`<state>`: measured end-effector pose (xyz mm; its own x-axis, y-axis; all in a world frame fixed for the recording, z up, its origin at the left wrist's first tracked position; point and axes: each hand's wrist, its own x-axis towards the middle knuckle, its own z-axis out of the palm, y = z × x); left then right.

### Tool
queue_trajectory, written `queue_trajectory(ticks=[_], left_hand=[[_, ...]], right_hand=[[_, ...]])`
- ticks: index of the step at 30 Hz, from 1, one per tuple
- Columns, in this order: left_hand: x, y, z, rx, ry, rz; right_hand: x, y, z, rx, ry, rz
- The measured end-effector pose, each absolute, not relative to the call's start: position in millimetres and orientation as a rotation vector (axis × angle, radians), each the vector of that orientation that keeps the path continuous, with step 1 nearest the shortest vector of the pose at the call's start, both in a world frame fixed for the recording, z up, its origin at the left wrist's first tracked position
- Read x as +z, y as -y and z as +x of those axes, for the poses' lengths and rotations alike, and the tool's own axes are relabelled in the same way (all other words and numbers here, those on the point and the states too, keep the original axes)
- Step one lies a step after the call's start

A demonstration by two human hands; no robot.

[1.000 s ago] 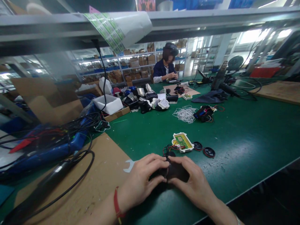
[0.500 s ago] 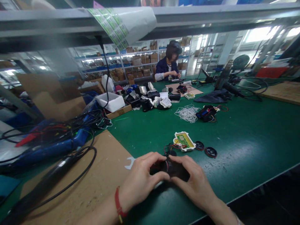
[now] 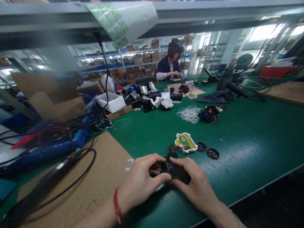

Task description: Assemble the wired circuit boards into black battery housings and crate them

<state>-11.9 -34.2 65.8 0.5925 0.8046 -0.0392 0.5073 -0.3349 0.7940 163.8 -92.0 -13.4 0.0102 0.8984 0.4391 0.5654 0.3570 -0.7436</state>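
Between my two hands is a black cylindrical housing, partly covered by my fingers. My left hand curls its thumb and fingers around the left end, by a round rim. The right hand grips the other end from the right side. Red and dark wires run from the housing to a white casing with a green circuit board just beyond my hands. Two black rings with red edges, a nearer ring and a farther ring, lie right of the casing. An open-ended wrench shows beside my left hand.
A brown board with a black cable-fed tool lies at left. Farther back are a white tray, piled black and white parts, white cord and a wired black assembly. Another person works across the table.
The left thumb and fingers have shifted slightly on the housing, and more of its round rim shows. The view has moved a little; both hands keep their hold.
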Motion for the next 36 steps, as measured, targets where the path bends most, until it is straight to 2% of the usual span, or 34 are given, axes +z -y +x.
queue_trajectory(ticks=[4,10,21,29,36], left_hand=[[64,31,-11,0.379,-1.101,1.727],[71,30,-14,0.316,-1.194,1.880],[59,26,-23,0.464,-0.645,2.539],[76,31,-19,0.380,-0.836,2.242],[56,39,-10,0.592,-0.996,2.153]], right_hand=[[-14,93,162,0.386,1.693,-1.297],[-12,93,162,0.368,1.705,-1.282],[-11,92,164,0.500,1.618,-1.350],[-12,92,165,0.497,1.611,-1.360],[-9,92,164,0.525,1.587,-1.351]])
